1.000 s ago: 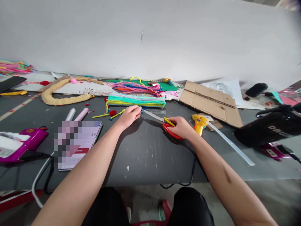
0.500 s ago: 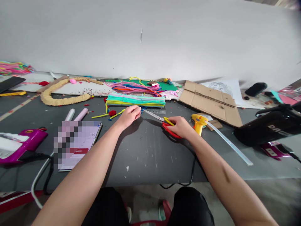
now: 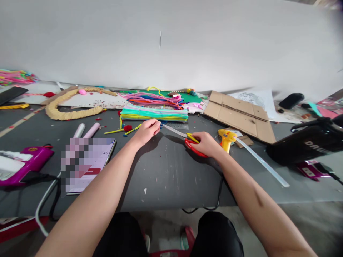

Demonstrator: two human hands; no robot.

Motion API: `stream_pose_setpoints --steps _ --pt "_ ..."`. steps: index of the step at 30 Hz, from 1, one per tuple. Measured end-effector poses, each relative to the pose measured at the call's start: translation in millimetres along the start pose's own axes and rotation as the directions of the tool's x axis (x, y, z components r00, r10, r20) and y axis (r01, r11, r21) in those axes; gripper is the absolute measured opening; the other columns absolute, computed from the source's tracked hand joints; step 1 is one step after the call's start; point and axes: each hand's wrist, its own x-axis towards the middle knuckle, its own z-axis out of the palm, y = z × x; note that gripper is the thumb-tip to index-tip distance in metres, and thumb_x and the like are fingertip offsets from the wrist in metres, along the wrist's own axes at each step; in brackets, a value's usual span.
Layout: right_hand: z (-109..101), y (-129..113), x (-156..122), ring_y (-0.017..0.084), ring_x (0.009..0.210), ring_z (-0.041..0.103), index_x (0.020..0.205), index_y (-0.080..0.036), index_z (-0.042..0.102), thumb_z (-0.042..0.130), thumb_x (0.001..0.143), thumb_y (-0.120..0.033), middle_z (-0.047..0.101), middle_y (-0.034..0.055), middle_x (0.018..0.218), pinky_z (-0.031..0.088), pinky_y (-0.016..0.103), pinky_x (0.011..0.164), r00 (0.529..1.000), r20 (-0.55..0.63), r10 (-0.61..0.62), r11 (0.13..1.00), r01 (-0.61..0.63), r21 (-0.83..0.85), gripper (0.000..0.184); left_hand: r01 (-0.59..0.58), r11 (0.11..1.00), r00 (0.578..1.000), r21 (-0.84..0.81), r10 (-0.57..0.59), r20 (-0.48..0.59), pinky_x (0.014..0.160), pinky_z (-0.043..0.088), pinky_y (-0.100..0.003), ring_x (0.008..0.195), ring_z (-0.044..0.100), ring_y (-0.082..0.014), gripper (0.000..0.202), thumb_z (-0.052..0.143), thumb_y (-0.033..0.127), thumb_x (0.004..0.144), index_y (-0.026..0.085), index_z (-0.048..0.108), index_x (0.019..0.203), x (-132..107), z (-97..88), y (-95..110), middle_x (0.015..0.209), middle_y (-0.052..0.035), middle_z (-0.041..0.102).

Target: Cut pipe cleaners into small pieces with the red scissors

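Note:
My right hand (image 3: pixel 205 143) is closed on the red and yellow handles of a pair of scissors (image 3: pixel 187 140) lying low over the grey table (image 3: pixel 166 175). The blades point left toward my left hand (image 3: pixel 147 130). My left hand is curled in a pinch at the blade tips, next to short yellow and blue pipe-cleaner pieces (image 3: pixel 132 130); what it pinches is too small to name. A bundle of teal and yellow pipe cleaners (image 3: pixel 154 114) lies just behind both hands.
A yellow glue gun (image 3: pixel 227 138) with a long clear glue stick (image 3: pixel 262 162) stands right of my right hand. Flat cardboard (image 3: pixel 239 116) lies behind it. A phone (image 3: pixel 88 162), pink tubes (image 3: pixel 91 130), a purple glue gun (image 3: pixel 29 162) and a tan ring (image 3: pixel 72 103) are to the left. A black bag (image 3: pixel 305 144) is on the right.

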Motion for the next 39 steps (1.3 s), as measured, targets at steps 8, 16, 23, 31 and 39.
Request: stream_pose_setpoints --steps 8,16,23,31,39 --pt "-1.3 -1.7 0.8 0.012 0.062 0.031 0.062 -0.020 0.043 0.055 0.078 -0.044 0.039 -0.0035 0.060 0.021 0.029 0.058 1.000 0.020 0.004 1.000 -0.004 -0.011 0.032 -0.012 0.999 1.000 0.031 0.012 -0.003 0.052 0.031 -0.026 0.055 0.040 -0.0101 0.034 0.052 0.043 0.093 0.019 0.048 0.069 0.8 0.1 -1.3 0.062 0.0008 0.052" --pt "-0.5 -2.1 1.7 0.012 0.062 0.032 0.063 -0.020 0.045 0.058 0.077 -0.044 0.039 -0.0036 0.060 0.022 0.029 0.058 0.999 0.003 0.050 0.999 -0.050 0.001 0.031 -0.001 0.999 1.000 0.054 0.002 -0.007 0.051 0.030 -0.026 0.056 0.040 -0.0100 0.033 0.050 0.042 0.094 0.019 0.051 0.072 1.8 0.4 -0.8 0.065 0.0001 0.055" --pt "1.1 -0.5 0.2 0.011 0.061 0.032 0.063 -0.019 0.047 0.057 0.079 -0.057 0.042 -0.0036 0.059 0.022 0.029 0.058 0.998 -0.009 0.057 0.998 -0.057 0.035 0.042 0.002 0.999 1.000 0.042 -0.001 -0.011 0.051 0.030 -0.025 0.057 0.040 -0.0105 0.033 0.050 0.044 0.094 0.019 0.050 0.073 1.5 0.3 -2.1 0.065 0.0000 0.055" --pt "0.3 -1.5 -0.1 0.011 0.061 0.031 0.062 -0.020 0.041 0.055 0.080 -0.053 0.039 -0.0039 0.058 0.021 0.029 0.057 1.000 -0.003 0.018 1.000 -0.018 -0.011 0.040 -0.015 0.998 1.000 0.062 0.015 -0.007 0.052 0.032 -0.025 0.057 0.040 -0.0106 0.033 0.050 0.045 0.094 0.019 0.051 0.073 1.7 0.1 -3.0 0.066 0.0002 0.055" --pt "-0.8 -0.9 1.3 0.012 0.062 0.031 0.061 -0.020 0.043 0.056 0.077 -0.045 0.039 -0.0035 0.060 0.021 0.029 0.057 1.000 0.012 0.007 1.000 -0.007 0.005 0.033 -0.030 0.993 1.000 0.111 0.030 -0.006 0.055 0.036 -0.025 0.060 0.044 -0.0118 0.033 0.049 0.046 0.094 0.019 0.052 0.075 0.0 -0.9 -2.9 0.068 -0.0005 0.057"
